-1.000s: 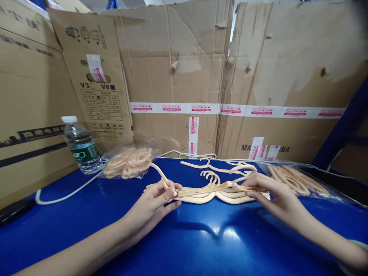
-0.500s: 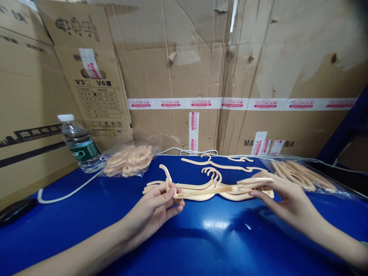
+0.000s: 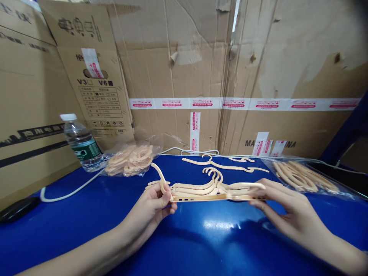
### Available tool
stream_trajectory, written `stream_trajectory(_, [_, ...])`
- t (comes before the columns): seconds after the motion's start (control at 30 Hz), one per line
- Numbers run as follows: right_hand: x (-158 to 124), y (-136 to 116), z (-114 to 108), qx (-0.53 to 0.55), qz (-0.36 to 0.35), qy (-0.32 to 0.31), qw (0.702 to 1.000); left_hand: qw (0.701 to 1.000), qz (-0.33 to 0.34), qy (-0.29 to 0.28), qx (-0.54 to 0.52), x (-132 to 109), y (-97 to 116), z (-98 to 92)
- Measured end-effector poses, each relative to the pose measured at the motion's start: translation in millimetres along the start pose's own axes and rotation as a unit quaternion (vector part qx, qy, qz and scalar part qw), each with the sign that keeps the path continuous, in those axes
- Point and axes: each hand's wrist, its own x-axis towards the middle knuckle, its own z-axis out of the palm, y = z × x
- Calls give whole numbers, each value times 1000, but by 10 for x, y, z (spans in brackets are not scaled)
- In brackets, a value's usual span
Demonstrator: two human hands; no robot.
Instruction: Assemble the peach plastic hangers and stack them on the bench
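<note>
A cream plastic clothes hanger (image 3: 201,198) is held level above the blue table, edge toward me, with small slots along its bar. My left hand (image 3: 152,205) pinches its left end, where a curved arm sticks up beyond the fingers. At the opposite end my right hand (image 3: 290,207) grips it between thumb and fingers, near another curved arm. Just behind, several similar hangers (image 3: 195,188) lie stacked with their hooks (image 3: 215,174) bunched together. Part of that stack is hidden by the held hanger and my hands.
More hanger pieces (image 3: 227,166) lie farther back. Clear bags of cream parts rest at left (image 3: 130,159) and right (image 3: 304,176). A water bottle (image 3: 84,147), a white cable (image 3: 69,195) and a black object (image 3: 20,210) are at left. Cardboard (image 3: 178,76) walls the back.
The hanger's left arm has swung outward to the left, and my left hand has shifted slightly left. The bar now lies flatter and shows its slots. Both hands keep their grip.
</note>
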Motion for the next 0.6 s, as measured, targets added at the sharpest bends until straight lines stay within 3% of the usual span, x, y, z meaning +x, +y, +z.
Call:
stream_trajectory(0.4, [29,-126,-14,22,59,-4,998,995,79,60,0,-11,-24,2])
stream_trajectory(0.6, [26,-43,-45,101,175,-27,979,994,67,56,59,-32,-72,-6])
